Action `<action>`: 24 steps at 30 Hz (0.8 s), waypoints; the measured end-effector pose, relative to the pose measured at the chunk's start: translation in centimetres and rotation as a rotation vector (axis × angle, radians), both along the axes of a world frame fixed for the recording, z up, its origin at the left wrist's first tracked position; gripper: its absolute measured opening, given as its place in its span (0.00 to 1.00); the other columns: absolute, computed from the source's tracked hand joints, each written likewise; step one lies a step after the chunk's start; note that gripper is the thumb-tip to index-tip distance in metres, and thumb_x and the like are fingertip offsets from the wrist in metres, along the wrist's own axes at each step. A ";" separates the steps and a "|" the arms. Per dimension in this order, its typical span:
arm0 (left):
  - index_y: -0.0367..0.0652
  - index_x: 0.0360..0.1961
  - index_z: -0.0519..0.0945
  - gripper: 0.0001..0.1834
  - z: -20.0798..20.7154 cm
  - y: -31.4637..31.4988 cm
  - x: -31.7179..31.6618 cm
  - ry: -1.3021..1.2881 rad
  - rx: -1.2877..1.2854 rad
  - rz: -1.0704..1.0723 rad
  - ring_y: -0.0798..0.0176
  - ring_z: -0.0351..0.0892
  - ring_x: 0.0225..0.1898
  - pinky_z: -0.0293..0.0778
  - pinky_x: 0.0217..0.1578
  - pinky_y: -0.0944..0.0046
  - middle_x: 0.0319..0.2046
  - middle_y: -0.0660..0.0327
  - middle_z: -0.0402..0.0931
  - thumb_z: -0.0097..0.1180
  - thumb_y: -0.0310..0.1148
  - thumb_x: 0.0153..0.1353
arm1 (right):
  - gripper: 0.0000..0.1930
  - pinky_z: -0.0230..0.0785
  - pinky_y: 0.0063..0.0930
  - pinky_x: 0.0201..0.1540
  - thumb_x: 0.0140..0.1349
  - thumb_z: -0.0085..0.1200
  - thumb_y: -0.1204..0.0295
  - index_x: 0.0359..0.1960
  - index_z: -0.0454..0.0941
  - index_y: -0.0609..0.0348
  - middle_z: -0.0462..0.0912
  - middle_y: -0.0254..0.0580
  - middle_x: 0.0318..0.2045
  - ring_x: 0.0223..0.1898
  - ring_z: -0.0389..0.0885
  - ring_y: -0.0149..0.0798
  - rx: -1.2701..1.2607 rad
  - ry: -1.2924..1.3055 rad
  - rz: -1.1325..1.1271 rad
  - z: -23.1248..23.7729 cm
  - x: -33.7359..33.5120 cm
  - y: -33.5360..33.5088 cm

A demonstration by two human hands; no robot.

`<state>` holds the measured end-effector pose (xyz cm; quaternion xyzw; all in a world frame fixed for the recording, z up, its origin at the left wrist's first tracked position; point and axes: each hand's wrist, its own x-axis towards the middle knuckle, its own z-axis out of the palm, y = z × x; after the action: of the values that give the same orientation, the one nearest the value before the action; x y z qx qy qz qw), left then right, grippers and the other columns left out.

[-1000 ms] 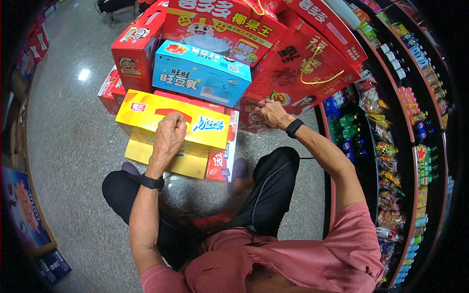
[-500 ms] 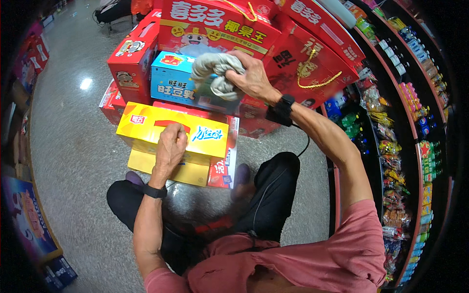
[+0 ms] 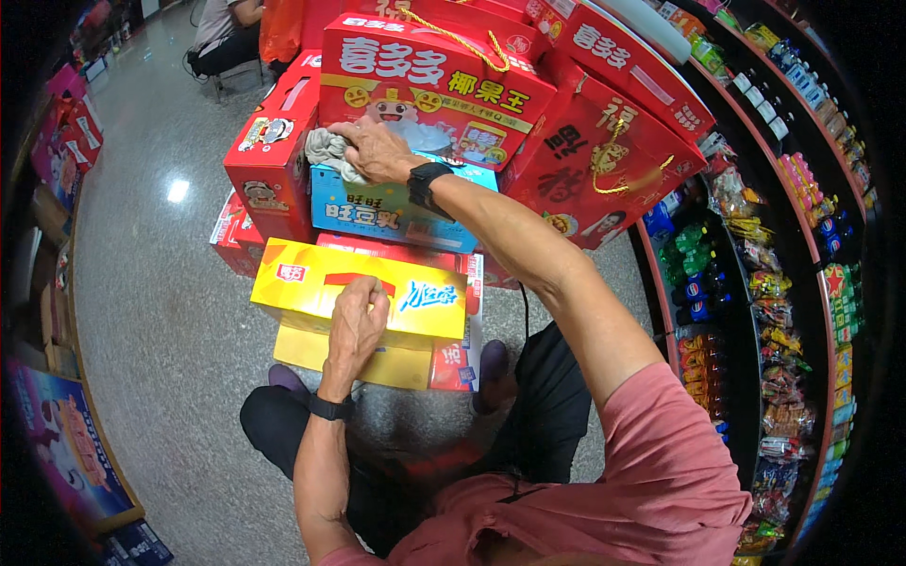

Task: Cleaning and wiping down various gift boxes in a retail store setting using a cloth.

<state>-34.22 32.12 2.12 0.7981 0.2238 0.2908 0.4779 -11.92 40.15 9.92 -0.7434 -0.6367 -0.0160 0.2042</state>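
My left hand is closed at the red carry handle on top of a yellow carton, which sits on other boxes in front of me. In my right hand is a crumpled grey cloth, pressed down at the top left of a blue carton. The blue carton stands just behind the yellow one. The right hand and wrist hide part of its upper face.
Large red gift boxes with gold rope handles rise behind the blue carton, and a red carton stands at its left. Shelves of bottles and snack bags line the right side. A seated person is at the far left.
My right hand has lowered the cloth from in front of the blue carton's upper right to its top left. My left hand stays on the yellow carton. The whole view has shifted slightly.
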 end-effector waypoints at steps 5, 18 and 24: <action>0.32 0.25 0.71 0.06 0.2 0.4 0.4 0.004 0.043 0.000 0.46 0.72 0.26 0.68 0.29 0.55 0.22 0.47 0.71 0.47 0.25 0.52 | 0.19 0.70 0.50 0.40 0.56 0.46 0.65 0.52 0.69 0.44 0.74 0.56 0.41 0.39 0.75 0.57 0.043 -0.136 -0.020 0.2 2.4 -3.7; 0.32 0.25 0.71 0.07 0.1 2.1 -0.3 -0.014 0.107 -0.009 0.56 0.72 0.21 0.67 0.24 0.60 0.19 0.49 0.70 0.45 0.26 0.56 | 0.18 0.72 0.44 0.23 0.53 0.51 0.65 0.41 0.67 0.65 0.75 0.57 0.27 0.24 0.79 0.53 -0.141 -0.478 -0.293 0.8 5.0 -18.2; 0.31 0.27 0.71 0.08 -0.3 2.7 -0.6 -0.032 0.052 -0.023 0.59 0.69 0.21 0.66 0.25 0.61 0.19 0.51 0.68 0.45 0.27 0.57 | 0.20 0.71 0.46 0.25 0.51 0.54 0.63 0.40 0.67 0.64 0.76 0.55 0.24 0.25 0.77 0.55 -0.153 -0.284 -0.303 -4.1 5.2 -24.7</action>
<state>-34.85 34.84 1.86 0.8081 0.1992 0.3035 0.4638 -6.68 15.50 5.80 -0.8342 -0.5395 -0.1026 0.0507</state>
